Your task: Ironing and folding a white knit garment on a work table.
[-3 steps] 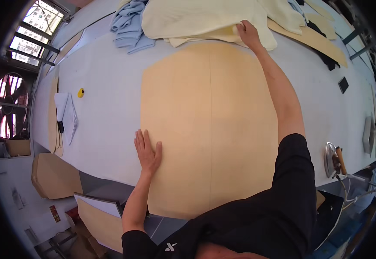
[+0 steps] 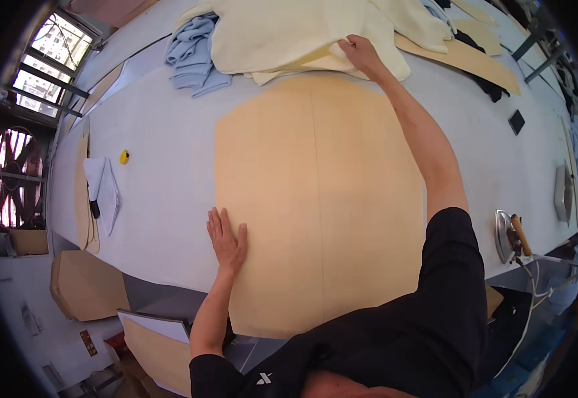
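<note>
Right hand (image 2: pixel 362 56) pinching near edge of cream garment (image 2: pixel 295 36), on table (image 2: pixel 159 146) beyond tan board (image 2: pixel 269 166) — left hand (image 2: pixel 228 243) flat, empty, across board's left edge. Gripping step, I'd judge — next move calls for firm pinch, steady board.

Board (image 2: pixel 319 212) on the table (image 2: pixel 156 172), centre; knitwear (image 2: pixel 289 33) at its far end; cloth pile (image 2: pixel 195 52) left of the knitwear; iron (image 2: pixel 504 236) at near right; fan (image 2: pixel 14 176) beyond the table's left side. Left hand (image 2: pixel 227 240) on the board's left edge; right hand (image 2: pixel 363 55) at the knitwear's near edge.
</note>
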The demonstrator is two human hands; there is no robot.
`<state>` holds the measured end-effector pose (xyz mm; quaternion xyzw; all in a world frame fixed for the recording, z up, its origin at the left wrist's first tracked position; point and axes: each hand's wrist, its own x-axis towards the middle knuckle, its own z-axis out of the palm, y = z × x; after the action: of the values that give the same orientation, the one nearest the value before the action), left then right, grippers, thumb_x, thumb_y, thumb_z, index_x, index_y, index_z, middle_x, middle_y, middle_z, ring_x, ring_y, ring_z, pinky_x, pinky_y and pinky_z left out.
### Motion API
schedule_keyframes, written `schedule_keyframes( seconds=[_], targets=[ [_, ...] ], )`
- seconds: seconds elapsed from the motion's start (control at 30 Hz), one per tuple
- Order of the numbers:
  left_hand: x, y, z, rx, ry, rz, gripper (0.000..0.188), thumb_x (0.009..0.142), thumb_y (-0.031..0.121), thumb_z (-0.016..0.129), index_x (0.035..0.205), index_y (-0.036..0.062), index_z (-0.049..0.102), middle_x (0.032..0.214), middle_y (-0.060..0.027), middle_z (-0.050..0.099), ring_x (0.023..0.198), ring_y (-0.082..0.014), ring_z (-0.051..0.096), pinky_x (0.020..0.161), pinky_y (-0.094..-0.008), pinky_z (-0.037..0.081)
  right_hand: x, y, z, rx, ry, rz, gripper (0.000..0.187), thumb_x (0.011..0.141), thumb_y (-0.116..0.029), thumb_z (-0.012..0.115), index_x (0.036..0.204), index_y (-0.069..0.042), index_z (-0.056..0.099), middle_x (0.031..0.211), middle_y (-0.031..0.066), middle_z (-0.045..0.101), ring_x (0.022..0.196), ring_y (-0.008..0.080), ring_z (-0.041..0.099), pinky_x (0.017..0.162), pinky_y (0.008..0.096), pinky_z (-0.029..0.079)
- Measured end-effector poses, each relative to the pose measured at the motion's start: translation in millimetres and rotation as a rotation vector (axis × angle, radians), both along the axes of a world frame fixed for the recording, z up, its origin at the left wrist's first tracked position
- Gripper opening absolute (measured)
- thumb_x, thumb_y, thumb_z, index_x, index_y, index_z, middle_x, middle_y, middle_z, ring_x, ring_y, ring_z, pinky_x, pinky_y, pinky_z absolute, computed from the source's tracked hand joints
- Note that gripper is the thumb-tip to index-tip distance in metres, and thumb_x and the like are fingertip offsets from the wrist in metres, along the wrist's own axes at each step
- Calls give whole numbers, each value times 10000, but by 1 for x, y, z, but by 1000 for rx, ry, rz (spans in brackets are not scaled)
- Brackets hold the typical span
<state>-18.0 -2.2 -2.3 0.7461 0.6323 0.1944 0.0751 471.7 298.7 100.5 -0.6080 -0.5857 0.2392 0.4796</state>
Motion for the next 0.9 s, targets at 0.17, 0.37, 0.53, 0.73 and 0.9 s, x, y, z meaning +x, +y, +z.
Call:
schedule_keyframes(
  seconds=[0.17,0.37,0.53,0.73,0.9],
  targets=[
    [72,89,43,242,-485,-236,713,912,139,695,1529,22,358,1604,-189,330,1511,-382,240,1224,-487,192,-88,-150,100,-83,-108,199,393,937,-359,650,924,33,622,789,51,606,745,146,524,688,285,443],
    [158,227,129,734,-434,-439,729,791,18,698,1475,51,448,1445,-146,555,1426,-382,422,1157,-613,263,-133,-327,196,-62,-260,176,251,831,-195,791,905,-13,633,779,28,619,680,127,517,660,260,451],
    [-59,270,78,575,-199,96,278,856,71,667,1127,8,680,1075,-141,717,854,-328,695,791,-361,551,-85,-400,189,-151,-559,-111,266,788,-169,789,932,-30,614,784,81,651,665,222,567,661,349,488],
    [-111,94,151,-167,-1348,-136,126,936,-14,563,1041,-53,621,947,-127,663,806,-195,646,787,-259,536,-38,-456,68,-288,-754,-391,191,810,-159,737,911,-51,617,812,89,676,691,284,616,654,408,500],
    [-118,-89,115,-378,165,63,117,882,85,615,966,7,638,803,-177,651,692,-321,620,691,-402,525,39,-542,-21,-549,-942,-516,196,822,-130,666,1017,-108,668,913,98,717,779,356,664,686,462,524]
  ],
)
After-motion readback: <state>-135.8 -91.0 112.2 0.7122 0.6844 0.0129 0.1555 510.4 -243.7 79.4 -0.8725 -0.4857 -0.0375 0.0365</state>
